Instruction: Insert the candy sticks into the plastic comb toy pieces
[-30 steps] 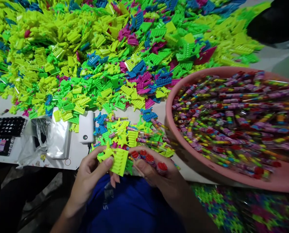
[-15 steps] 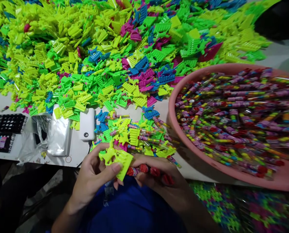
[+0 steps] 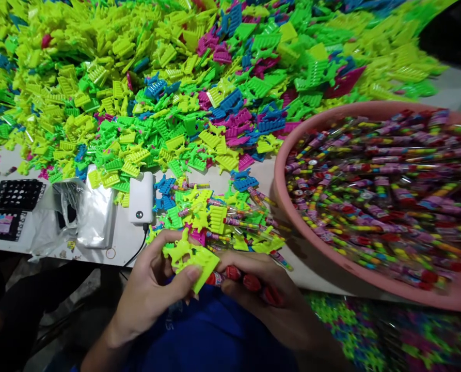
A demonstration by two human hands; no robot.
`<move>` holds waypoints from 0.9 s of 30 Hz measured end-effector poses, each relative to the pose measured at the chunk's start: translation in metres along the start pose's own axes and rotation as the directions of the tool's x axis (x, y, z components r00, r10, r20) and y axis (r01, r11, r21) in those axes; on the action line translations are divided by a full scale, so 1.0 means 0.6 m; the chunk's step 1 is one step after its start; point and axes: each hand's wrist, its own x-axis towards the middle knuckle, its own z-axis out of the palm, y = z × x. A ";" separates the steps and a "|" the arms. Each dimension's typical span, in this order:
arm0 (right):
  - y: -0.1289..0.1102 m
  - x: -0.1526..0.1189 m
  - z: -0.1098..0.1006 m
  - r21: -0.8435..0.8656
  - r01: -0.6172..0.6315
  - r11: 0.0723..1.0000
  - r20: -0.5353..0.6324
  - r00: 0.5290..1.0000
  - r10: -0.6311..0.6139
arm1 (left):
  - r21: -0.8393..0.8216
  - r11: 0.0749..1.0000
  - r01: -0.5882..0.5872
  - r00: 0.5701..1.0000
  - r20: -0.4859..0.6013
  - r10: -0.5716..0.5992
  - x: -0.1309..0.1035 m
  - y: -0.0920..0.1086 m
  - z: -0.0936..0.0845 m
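Note:
My left hand [image 3: 150,281] pinches a bright yellow plastic toy piece [image 3: 189,258], thumb on its flat panel and fingers behind; an animal-like figure sticks out of one side. Right beside it, my right hand [image 3: 269,279] is closed round several red-capped tubes [image 3: 251,282], their caps pointing toward the toy piece. Most of each tube is hidden in the palm. One cap sits close to the toy piece's lower edge, and whether they touch I cannot tell. Just beyond both hands lies a small heap of toy pieces [image 3: 217,219] mixed with clear tubes of coloured candy-like beads.
A huge pile of yellow, green, blue and pink toy pieces [image 3: 110,88] covers the table's far side. To the right stands a pink basin [image 3: 282,181] full of filled tubes. A white power bank [image 3: 141,196] with a cable, plastic bags [image 3: 96,212] and a black case [image 3: 13,209] lie left.
The whole view has shifted slightly, so things appear a little further right. My left hand still holds the yellow toy piece, now tipped a bit; my right hand keeps the tubes.

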 end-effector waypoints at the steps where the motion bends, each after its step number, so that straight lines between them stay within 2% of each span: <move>1: 0.001 -0.001 0.000 -0.018 0.006 1.000 -0.005 1.000 -0.006 | 0.013 1.000 -0.019 1.000 -0.018 0.019 0.000 0.001 0.002; 4: 0.004 -0.004 -0.001 -0.054 0.011 0.998 -0.013 1.000 -0.012 | 0.024 0.999 -0.036 0.999 -0.028 0.037 0.002 0.004 0.006; 7: 0.005 -0.005 -0.001 -0.017 0.010 1.000 0.045 0.999 -0.010 | -0.031 0.998 0.060 0.998 0.027 -0.060 0.002 0.005 0.005; 10: 0.005 -0.007 0.000 0.020 0.014 1.000 0.069 0.998 -0.016 | -0.090 0.987 0.130 0.991 0.033 -0.128 0.001 0.002 0.003; 16: 0.004 -0.006 0.002 0.008 -0.030 1.000 0.035 0.999 0.029 | -0.090 0.992 0.091 0.993 0.085 -0.084 -0.004 -0.002 -0.001; 22: 0.012 -0.010 0.002 -0.005 0.011 1.000 0.006 1.000 -0.011 | 0.038 0.997 0.063 0.998 0.025 -0.064 -0.011 0.009 0.002; 24: 0.018 -0.012 0.004 -0.026 0.025 0.999 -0.016 1.000 -0.026 | 0.074 0.997 0.023 1.000 0.011 -0.024 -0.012 0.008 0.005; 27: 0.026 -0.015 0.008 -0.076 -0.010 0.997 -0.046 0.999 0.007 | 0.155 0.983 -0.097 0.993 -0.051 0.106 -0.014 0.006 0.012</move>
